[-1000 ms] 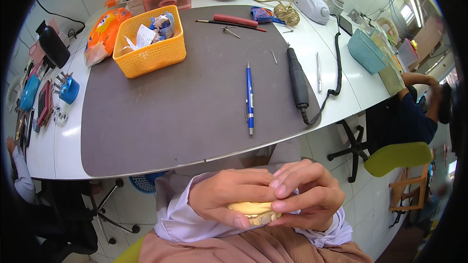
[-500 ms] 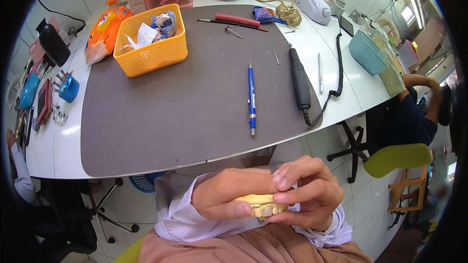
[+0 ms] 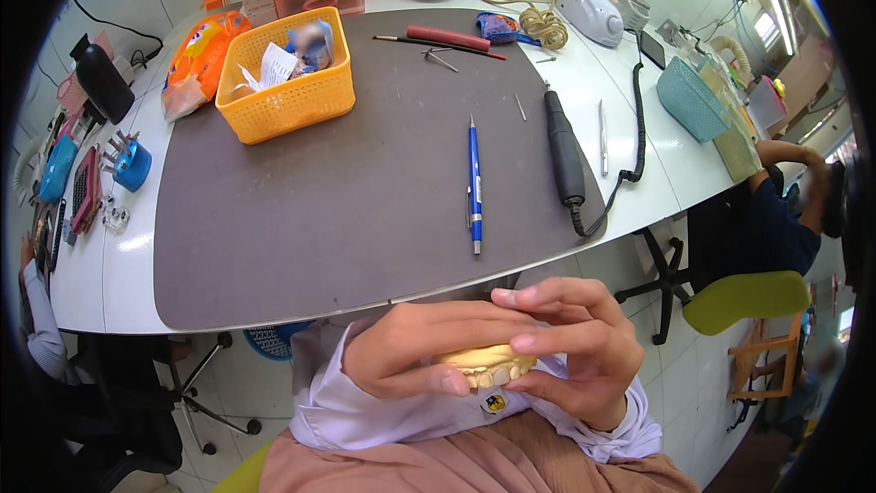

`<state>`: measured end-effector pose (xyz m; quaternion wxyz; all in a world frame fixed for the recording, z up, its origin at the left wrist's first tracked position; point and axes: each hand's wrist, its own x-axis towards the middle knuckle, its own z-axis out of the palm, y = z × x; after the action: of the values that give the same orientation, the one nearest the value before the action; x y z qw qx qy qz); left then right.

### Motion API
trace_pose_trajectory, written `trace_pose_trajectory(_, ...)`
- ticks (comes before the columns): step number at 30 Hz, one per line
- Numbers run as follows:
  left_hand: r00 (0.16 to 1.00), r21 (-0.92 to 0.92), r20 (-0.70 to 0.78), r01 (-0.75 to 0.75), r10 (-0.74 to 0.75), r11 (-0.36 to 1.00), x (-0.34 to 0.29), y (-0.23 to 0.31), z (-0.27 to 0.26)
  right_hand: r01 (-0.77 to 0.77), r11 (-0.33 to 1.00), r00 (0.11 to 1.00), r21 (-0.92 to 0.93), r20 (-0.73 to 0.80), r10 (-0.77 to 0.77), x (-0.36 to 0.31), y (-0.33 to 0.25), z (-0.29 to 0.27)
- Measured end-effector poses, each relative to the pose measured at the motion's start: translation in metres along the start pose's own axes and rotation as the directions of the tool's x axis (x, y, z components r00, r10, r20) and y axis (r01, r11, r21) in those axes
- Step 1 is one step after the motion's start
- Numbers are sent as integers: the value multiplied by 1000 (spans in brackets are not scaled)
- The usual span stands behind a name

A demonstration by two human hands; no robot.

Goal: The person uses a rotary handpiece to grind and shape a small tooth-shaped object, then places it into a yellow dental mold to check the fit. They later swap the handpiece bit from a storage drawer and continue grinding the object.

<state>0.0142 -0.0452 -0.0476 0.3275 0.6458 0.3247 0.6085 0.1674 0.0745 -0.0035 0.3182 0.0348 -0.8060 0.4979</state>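
Between my hands, over my lap, is a pale yellow dental plaster model (image 3: 485, 365) with its row of teeth toward me. My left hand (image 3: 415, 347) grips its left side, thumb below and fingers along the top. The thumb and a finger of my right hand (image 3: 584, 347) pinch the right end, while its other fingers lie over the top. On the grey-brown mat beyond my hands rests a blue mechanical pencil (image 3: 474, 187). To its right is a black rotary handpiece (image 3: 564, 146) with a coiled cord.
A yellow basket (image 3: 292, 114) holding papers stands on the mat (image 3: 274, 246) at the far left. Small metal tools, a red stick (image 3: 447, 36) and a brush lie at the back. A teal basket (image 3: 691, 99) stands at right. Other people sit at both sides.
The model and my hands have risen slightly, and the model is tilted a little differently. My right fingers have lifted and spread over the top.
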Motion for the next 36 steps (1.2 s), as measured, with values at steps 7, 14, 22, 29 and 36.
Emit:
trace_pose_trajectory(7, 998, -11, -41, -55, 55, 998, 0, 0, -3, -203, 979, 979, -14, 20, 203, -5, -5, -1)
trace_pose_trajectory(14, 945, 18, -235, -228, 226, 973, 7, -10, 5, -121, 989, 993, 88, 1, 121, -9, 7, 0)
trace_pose_trajectory(22, 950, 133, -268, -131, 163, 982, 5, -7, 3, -175, 943, 976, 285, -73, 203, -12, 13, 4)
trace_pose_trajectory(29, 931, 312, -277, -148, 239, 939, 9, -4, 6, -205, 936, 971, 288, -61, 232, -12, 10, 2)
trace_pose_trajectory(36, 883, 445, -326, -173, 338, 879, 12, -6, 14, -196, 941, 971, 275, -79, 225, -14, 11, 3)
